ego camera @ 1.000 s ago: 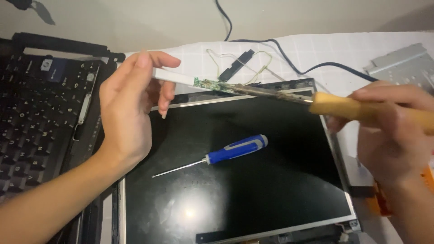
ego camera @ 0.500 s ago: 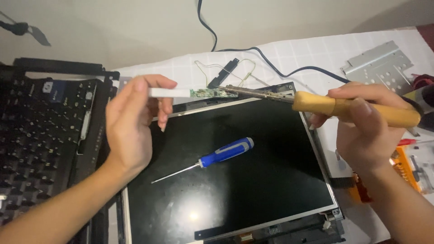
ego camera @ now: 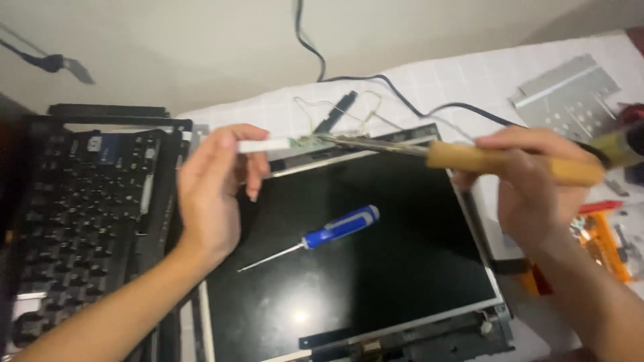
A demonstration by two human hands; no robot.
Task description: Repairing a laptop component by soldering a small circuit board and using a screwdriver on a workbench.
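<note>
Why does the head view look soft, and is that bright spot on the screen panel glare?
Head view: motion blur smears the whole frame, worst on the right hand with its wooden-handled soldering iron and the narrow circuit strip in the left hand. The bright spot low on the black screen panel is a reflected light. The blue screwdriver reads fairly clearly.

You have the screwdriver (ego camera: 322,236) lying on the screen panel (ego camera: 376,268), keyboard (ego camera: 74,214) to its left, metal bracket (ego camera: 570,90) far right.
</note>
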